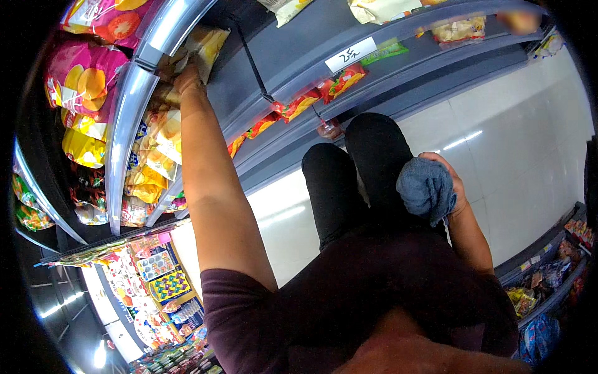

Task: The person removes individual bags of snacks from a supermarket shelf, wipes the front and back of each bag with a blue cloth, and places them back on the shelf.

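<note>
My left arm reaches up to a dark grey store shelf [275, 61]. There my left hand [187, 77] grips a pale yellow snack bag [212, 44] close to the clear front strip of the shelf; its fingers are partly in shadow. A blue-grey cloth [425, 187] is bunched up in my right hand [455, 180], which is held beside my knee above the floor. Both of my legs [369, 173], in black trousers, are bent before the lower shelf.
Pink chip bags [86, 77] and yellow snack bags [84, 147] line shelves at left. Red snack packets [299, 105] lie on a lower shelf under a handwritten tag [350, 53]. At right stands a bin rack [532, 266] of packaged goods. Pale tiles [504, 140] cover the floor.
</note>
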### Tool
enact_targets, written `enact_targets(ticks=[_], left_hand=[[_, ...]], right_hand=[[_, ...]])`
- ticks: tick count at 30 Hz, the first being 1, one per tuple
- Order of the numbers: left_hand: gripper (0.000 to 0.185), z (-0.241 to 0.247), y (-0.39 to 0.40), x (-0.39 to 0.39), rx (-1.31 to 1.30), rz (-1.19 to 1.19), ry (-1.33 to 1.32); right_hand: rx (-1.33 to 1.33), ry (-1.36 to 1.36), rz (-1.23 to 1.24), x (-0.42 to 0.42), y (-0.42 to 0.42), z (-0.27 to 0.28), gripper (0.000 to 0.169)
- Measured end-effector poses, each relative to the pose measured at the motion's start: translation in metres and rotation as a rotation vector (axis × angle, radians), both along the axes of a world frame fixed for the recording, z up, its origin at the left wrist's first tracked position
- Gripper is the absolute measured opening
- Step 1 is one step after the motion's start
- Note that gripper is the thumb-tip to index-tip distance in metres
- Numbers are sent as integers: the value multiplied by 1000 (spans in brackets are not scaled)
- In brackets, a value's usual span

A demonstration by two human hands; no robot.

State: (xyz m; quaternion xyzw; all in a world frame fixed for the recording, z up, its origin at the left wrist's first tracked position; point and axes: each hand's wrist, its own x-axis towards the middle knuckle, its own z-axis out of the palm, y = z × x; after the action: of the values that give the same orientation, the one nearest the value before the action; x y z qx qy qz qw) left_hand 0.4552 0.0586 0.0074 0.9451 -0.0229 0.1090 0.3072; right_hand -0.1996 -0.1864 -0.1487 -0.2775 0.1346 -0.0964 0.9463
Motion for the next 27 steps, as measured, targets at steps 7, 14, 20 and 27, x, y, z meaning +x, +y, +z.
enact_targets(ticks=[7,14,20,27], left_hand=[[92,-18,-18,2,-427,-104,-114],[65,-7,7,-28,-606,26,-380],[39,9,11,-172,-1186,-277,103],[52,-15,20,-362,-1353,-543,345]], right_hand=[[97,-43,18,13,-3,2,60],[58,-46,58,13,0,3,61],[86,-51,52,3,8,7,58],[41,-160,53,5,18,13,64]])
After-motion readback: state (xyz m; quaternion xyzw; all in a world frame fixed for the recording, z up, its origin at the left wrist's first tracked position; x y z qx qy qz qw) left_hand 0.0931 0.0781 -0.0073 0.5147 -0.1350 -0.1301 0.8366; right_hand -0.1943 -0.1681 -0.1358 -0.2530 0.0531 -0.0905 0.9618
